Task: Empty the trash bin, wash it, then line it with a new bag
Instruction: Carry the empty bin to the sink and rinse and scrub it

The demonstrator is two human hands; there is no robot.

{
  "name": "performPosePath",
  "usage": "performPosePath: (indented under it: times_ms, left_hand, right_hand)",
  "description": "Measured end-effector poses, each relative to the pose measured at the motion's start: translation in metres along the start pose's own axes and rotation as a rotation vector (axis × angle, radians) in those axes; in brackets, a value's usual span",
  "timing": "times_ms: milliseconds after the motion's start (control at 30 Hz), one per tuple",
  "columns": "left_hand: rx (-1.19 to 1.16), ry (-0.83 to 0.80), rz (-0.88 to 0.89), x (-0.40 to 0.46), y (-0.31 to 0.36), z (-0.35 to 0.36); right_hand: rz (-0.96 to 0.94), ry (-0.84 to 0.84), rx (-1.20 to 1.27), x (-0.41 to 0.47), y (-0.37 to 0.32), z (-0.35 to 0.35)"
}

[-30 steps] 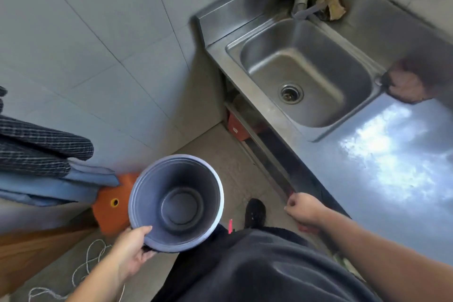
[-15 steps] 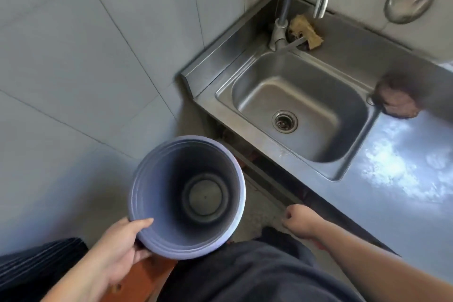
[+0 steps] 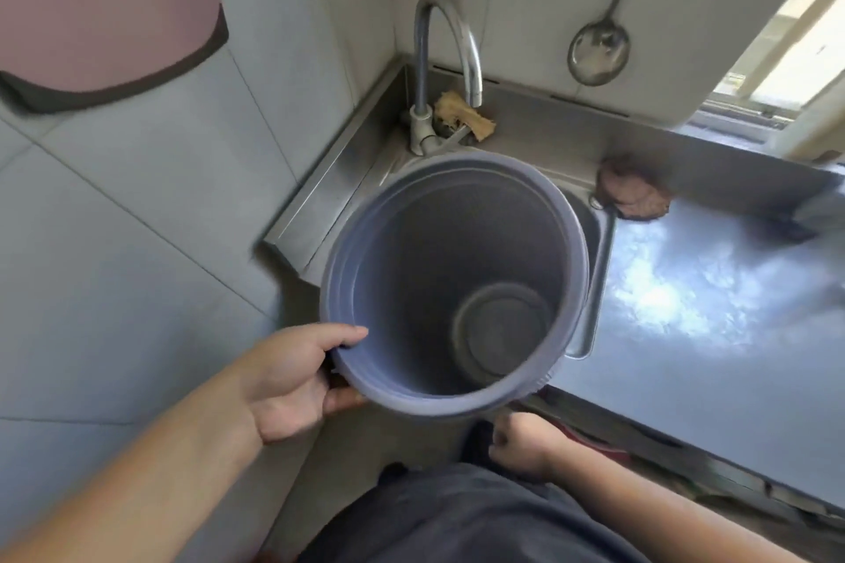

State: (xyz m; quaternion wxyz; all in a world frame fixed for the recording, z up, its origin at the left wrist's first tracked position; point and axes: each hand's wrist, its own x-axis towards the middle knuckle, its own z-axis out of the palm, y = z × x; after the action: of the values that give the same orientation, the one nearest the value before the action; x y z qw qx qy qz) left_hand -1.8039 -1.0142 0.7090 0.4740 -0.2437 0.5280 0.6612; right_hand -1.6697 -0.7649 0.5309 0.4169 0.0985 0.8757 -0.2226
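Left hand (image 3: 292, 384) grips the empty bin (image 3: 452, 283) by its near rim, over the sink (image 3: 590, 288). Right hand (image 3: 526, 439) is a loose fist, holding nothing. I'd set it down under the tap (image 3: 446, 41) first, then use both hands.

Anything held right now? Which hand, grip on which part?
Left hand holds the empty blue-grey trash bin by its near rim, thumb over the lip. Right hand is curled with nothing visible in it.
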Motion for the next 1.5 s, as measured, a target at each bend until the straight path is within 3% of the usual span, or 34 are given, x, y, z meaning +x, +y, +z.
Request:
performPosePath:
  times_ms: [133,400,700,967,1167,1500]
  left_hand:
    - [0.021,-0.037,-0.08,0.042,0.025,0.059]
    - [-0.057,-0.069,-0.046,0.101,0.067,0.13]
    - [0.042,0.202,0.046,0.165,0.08,0.11]
    - [0.159,0.219,0.019,0.216,0.088,0.076]
    - [0.272,0.233,0.0,0.247,0.096,0.061]
    - [0.466,0.275,0.052,0.278,0.115,0.049]
  right_hand:
    - [0.011,0.021,0.005,0.002,0.011,-0.016]
    - [-0.02,-0.033,0.0,0.012,0.025,-0.045]
    - [0.029,-0.013,0.093,0.027,0.013,-0.068]
    - [0.085,0.028,0.254,0.035,-0.021,-0.099]
    - [0.092,0.163,0.428,0.036,-0.037,-0.15]
    - [0.003,0.6,0.487,0.087,-0.025,-0.301]
